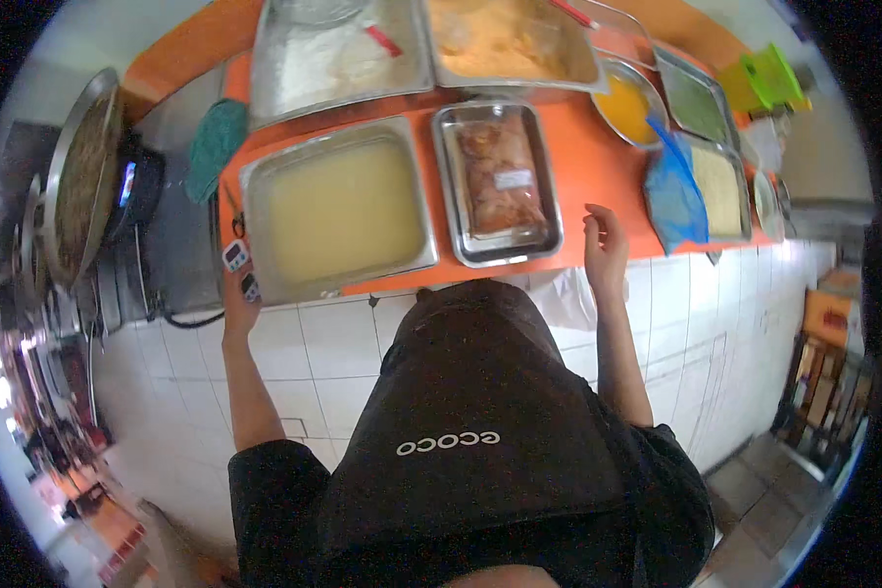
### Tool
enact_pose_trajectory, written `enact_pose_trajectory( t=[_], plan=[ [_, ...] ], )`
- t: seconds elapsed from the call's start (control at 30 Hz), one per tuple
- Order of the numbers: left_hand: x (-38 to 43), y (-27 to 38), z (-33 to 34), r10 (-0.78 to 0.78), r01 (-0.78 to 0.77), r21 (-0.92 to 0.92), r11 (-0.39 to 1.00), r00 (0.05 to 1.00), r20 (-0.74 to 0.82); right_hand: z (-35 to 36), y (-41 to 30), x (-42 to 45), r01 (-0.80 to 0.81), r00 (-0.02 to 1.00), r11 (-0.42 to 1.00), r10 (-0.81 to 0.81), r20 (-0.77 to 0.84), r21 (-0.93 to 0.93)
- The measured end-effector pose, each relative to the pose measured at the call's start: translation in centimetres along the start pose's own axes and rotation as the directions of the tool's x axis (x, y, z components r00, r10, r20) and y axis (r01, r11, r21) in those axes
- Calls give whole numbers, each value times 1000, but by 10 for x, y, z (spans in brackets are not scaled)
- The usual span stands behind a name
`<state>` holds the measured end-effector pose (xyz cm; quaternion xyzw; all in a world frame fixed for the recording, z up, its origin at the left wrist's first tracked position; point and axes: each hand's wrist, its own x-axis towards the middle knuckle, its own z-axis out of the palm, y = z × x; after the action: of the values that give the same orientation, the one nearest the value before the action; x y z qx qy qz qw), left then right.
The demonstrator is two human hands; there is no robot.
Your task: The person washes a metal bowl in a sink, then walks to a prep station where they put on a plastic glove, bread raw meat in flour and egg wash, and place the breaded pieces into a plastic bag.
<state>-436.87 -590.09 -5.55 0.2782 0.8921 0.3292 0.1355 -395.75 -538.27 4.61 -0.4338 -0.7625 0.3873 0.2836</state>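
At the left end of the orange worktop (577, 169), my left hand (241, 301) is beside two small digital timers, one white (235, 255) and one dark (250, 287); whether it grips them is unclear. A steel pan of pale yellow liquid (338, 206) lies just right of it. My right hand (606, 242) hovers near the front edge with fingers loosely curled, holding nothing. Between the hands is a steel tray (448, 220) with a clear bag of raw meat (503, 198) that bears a label. Scissors (237, 220) lie behind the timers.
Behind stand a pan of white powder (316, 66) and a pan of orange crumbs (492, 51). Rightward are a bowl of orange liquid (621, 106), a blue plastic bag (672, 195) and a green basket (772, 81). A teal cloth (217, 147) and a large round pan (81, 184) are leftward.
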Motion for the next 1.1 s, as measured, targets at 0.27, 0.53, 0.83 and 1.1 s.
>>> enact_pose_trajectory(
  t=[0.27, 0.53, 0.83, 1.1],
  plan=[
    [19, 72, 0, 154, -150, 86, 985, 987, -47, 21, 83, -16, -267, 957, 963, 261, 124, 37],
    [-44, 88, -3, -69, 155, 142, 978, 874, -481, 26, 100, 19, -133, 964, 991, 134, 229, -17],
    [-47, 190, 43, 2, 51, 74, 996, 808, -589, -14, 115, 124, 84, 988, 951, -41, 147, -296],
    [-31, 311, 112, 24, -14, 22, 1000, 811, -585, -9, 104, 166, 236, 958, 945, -187, 219, -226]
  ],
)
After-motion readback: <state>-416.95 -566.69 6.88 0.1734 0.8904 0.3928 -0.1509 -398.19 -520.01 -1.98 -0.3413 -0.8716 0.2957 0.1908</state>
